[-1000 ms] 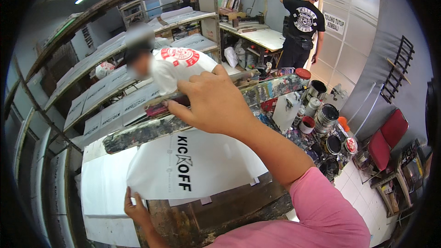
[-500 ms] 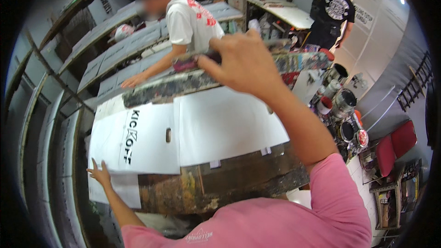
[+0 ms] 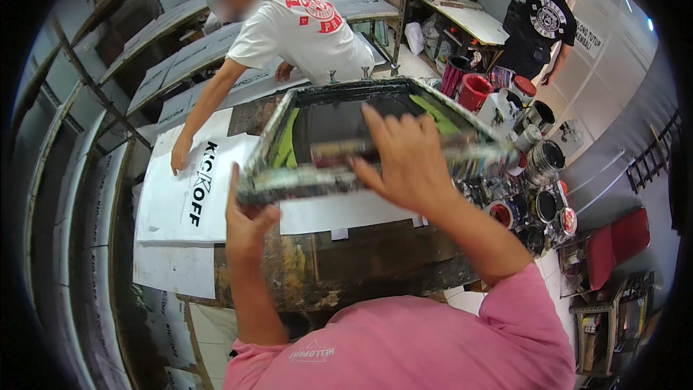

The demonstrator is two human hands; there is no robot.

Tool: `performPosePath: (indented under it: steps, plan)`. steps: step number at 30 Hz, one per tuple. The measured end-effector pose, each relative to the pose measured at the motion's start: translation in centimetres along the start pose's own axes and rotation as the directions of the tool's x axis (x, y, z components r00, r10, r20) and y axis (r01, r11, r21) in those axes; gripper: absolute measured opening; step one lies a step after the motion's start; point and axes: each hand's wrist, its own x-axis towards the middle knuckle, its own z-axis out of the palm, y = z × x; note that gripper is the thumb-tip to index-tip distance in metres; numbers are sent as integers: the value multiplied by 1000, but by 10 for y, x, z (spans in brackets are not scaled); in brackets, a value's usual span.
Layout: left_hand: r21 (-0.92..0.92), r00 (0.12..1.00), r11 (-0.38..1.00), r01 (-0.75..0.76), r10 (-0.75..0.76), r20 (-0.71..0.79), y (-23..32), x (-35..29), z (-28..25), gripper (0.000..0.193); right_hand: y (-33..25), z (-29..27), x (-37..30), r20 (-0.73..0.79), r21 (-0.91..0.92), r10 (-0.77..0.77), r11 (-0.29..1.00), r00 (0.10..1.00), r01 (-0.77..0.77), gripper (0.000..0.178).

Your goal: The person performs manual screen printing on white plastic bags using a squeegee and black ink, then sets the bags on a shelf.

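Observation:
A screen-printing frame [image 3: 299, 186] with a dark mesh and green patches sits low over the table, its near edge above a white sheet [image 3: 325, 218]. At its near left corner my left hand [image 3: 247, 227] grips the frame, thumb and fingers on either side. My right hand [image 3: 406, 155] is closed around a squeegee [image 3: 336, 152] held over the near part of the mesh; the squeegee is blurred. To the left lies a stack of white sheets [image 3: 162, 209], the top one printed in black. A co-worker's hand [image 3: 182, 153] touches that top sheet.
The worn, ink-stained table [image 3: 289, 274] spans the middle. Ink pots and buckets [image 3: 545, 159] crowd its right side, beside a red chair [image 3: 613, 245]. Drying racks [image 3: 108, 245] stand at left. One co-worker [image 3: 310, 29] leans in at the far side; another person [image 3: 545, 22] stands farther back.
The frame has come down from its raised position over the sheet. My left hand has moved from the paper stack to the frame's corner. The co-worker's hand has reached onto the printed sheet.

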Motion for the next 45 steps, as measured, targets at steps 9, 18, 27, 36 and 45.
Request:
performPosePath:
  steps: [9, 18, 27, 36, 45]
  plan:
    - [600, 964, 755, 264, -188, -187, -119, -91, -42, 90, 40, 85, -66, 533, 435, -238, 900, 812, -21, 42]
    - [867, 995, 495, 48, 56, -87, -155, -104, -53, 110, 137, 272, 40, 238, 264, -163, 960, 957, 97, 45]
    - [894, 999, 448, 18, 18, -29, -160, -102, -59, 120, 149, 362, 86, 295, 100, -22, 995, 955, -8, 39]
    - [837, 988, 524, 156, -88, -129, -151, -97, -47, 88, 88, 301, -9, 250, 165, -65, 986, 966, 24, 47]
    - [884, 999, 464, 48, -25, -41, -143, -98, -46, 108, 5, 171, -125, 406, 269, -82, 963, 910, -33, 55]
